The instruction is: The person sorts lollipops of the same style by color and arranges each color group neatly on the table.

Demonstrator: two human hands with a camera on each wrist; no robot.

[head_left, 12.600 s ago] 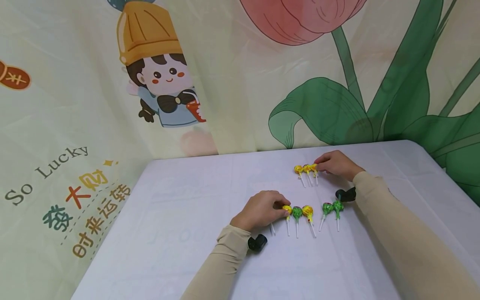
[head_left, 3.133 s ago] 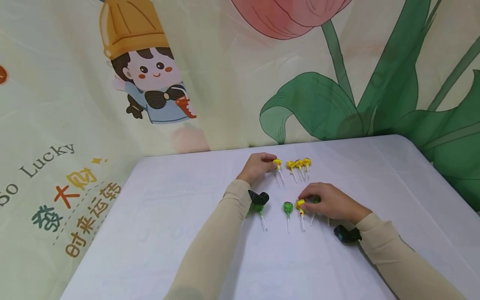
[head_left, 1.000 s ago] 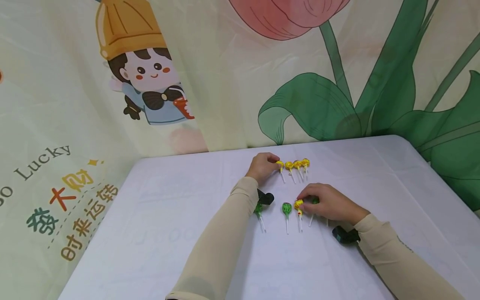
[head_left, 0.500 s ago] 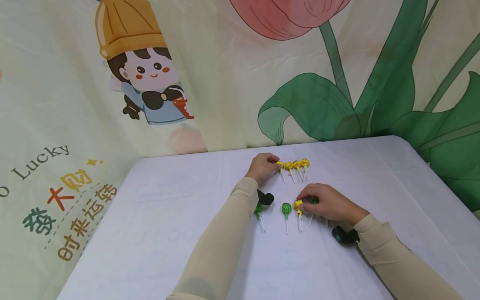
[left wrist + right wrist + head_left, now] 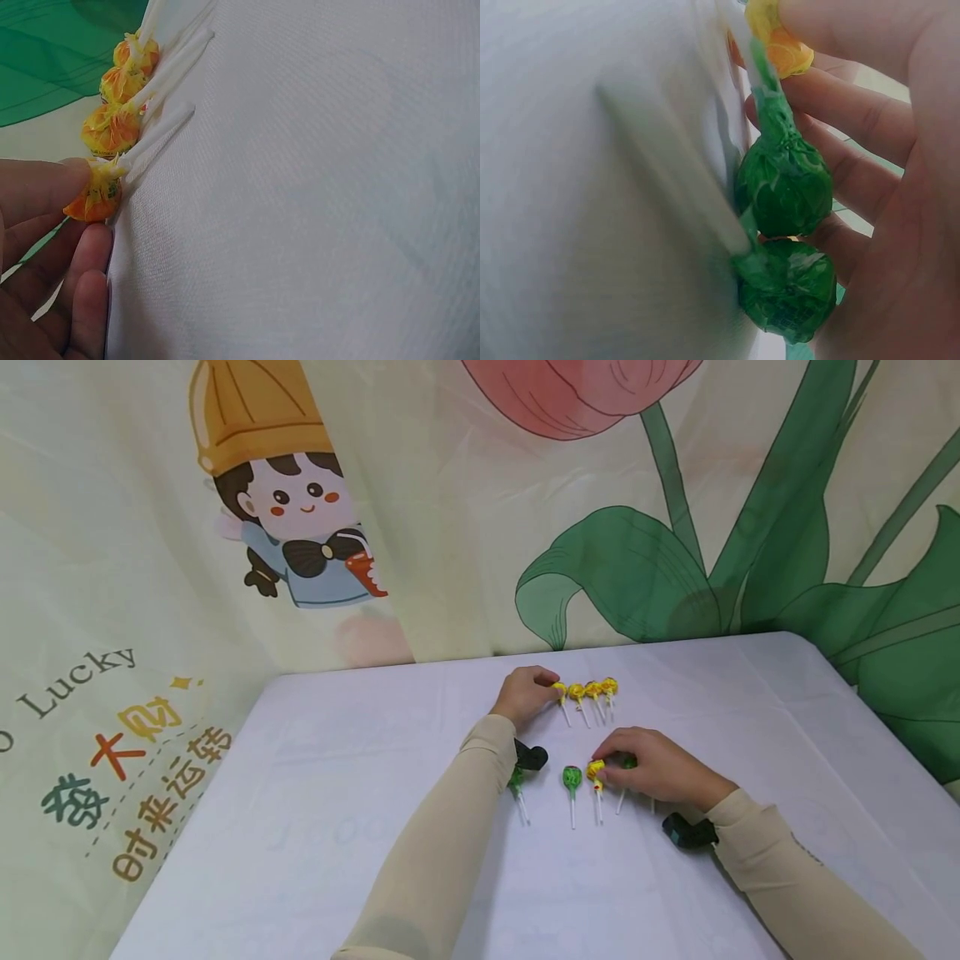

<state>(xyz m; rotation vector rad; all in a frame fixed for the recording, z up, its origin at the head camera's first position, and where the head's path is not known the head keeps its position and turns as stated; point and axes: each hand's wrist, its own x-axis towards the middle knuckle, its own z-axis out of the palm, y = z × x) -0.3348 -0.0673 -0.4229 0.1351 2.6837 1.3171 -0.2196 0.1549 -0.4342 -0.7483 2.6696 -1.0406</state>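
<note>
At upper centre, the yellow-wrapped lollipop [image 5: 101, 201], pinched by the left hand [image 5: 522, 696], has been brought closer to three yellow lollipops [image 5: 593, 689]; its alignment appears nearly complete; at lower centre-right, another yellow lollipop [image 5: 596, 769] is pinched by the right hand [image 5: 656, 767].

One lollipop [image 5: 97, 196] is in the left hand [image 5: 523, 695], with three lollipops [image 5: 593, 691] on the table [image 5: 315, 827] just right of it. Nearer, a second lollipop [image 5: 781, 46] is in the right hand [image 5: 660, 766], two lollipops [image 5: 784, 187] lie under it, a lone lollipop [image 5: 572, 778] just left, an outer lollipop [image 5: 517, 780] farther left.
</note>
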